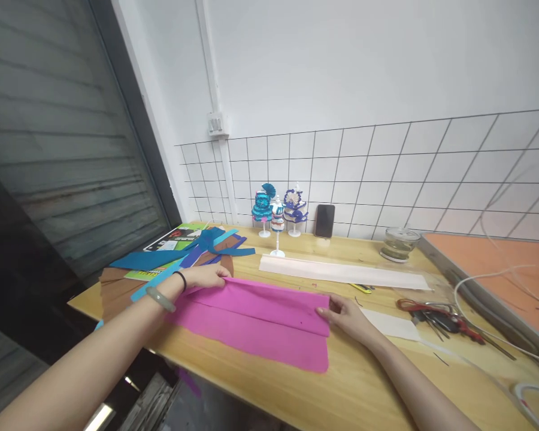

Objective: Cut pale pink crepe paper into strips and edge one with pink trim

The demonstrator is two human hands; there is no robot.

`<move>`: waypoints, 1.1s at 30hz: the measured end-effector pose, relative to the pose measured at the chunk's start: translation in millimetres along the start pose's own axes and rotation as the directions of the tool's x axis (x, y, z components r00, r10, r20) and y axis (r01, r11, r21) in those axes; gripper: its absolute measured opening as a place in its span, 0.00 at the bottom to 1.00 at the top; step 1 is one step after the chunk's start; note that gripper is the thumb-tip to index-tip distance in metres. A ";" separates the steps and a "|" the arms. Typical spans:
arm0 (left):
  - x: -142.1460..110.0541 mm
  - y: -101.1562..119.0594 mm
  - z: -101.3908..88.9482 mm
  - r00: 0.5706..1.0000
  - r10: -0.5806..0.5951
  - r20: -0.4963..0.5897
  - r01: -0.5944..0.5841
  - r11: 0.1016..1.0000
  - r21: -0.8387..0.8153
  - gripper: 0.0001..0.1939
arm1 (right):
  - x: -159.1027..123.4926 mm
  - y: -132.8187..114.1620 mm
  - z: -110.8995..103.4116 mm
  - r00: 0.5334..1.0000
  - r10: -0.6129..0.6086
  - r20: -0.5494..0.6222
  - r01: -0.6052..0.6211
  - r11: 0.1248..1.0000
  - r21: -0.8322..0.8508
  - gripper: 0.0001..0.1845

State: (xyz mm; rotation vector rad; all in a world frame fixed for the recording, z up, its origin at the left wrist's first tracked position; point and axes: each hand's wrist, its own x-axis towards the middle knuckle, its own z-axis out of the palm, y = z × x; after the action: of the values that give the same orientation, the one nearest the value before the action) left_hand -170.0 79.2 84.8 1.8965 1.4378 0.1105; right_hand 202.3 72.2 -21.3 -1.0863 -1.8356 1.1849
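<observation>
A bright pink sheet (pixel 265 320), paper or thin cloth, lies on the wooden table with its far part folded over in a long strip. My left hand (pixel 209 277) pinches the far edge of this sheet near its left end. At the right end my right hand (pixel 344 317) grips the folded layer, thumb on top and fingers behind the edge. The near part of the sheet rests flat below the fold. My left wrist carries a dark band and a pale bangle (pixel 160 298).
Blue and brown strips (pixel 202 248) are piled at the left. Small decorated stands (pixel 277 221) and a phone (pixel 324 220) are by the wall. Beyond the sheet lies a pale strip (pixel 341 272). A glass bowl (pixel 397 244), keys (pixel 447 320) and cables are at the right.
</observation>
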 end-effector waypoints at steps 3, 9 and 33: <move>-8.8 -0.4 10.9 0.996 0.094 0.004 -0.094 0.991 0.096 0.08 | -0.1 0.9 -3.1 0.998 0.014 0.067 -0.016 0.999 0.033 0.18; -37.1 13.3 28.3 0.975 0.196 -0.102 -0.145 0.918 0.370 0.09 | -0.8 -5.8 -6.2 0.990 0.120 0.076 -0.131 0.979 0.158 0.21; -202.7 -90.7 -20.1 0.680 -0.606 -0.414 -0.128 0.458 -0.880 0.16 | -0.2 4.5 -12.2 0.968 0.206 -0.144 -0.213 0.976 -0.037 0.25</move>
State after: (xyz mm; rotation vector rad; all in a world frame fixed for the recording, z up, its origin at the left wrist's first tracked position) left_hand -326.5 -76.5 116.5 0.6969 1.6337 1.3012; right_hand 214.2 77.4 -21.3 -1.3858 -1.6843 1.1526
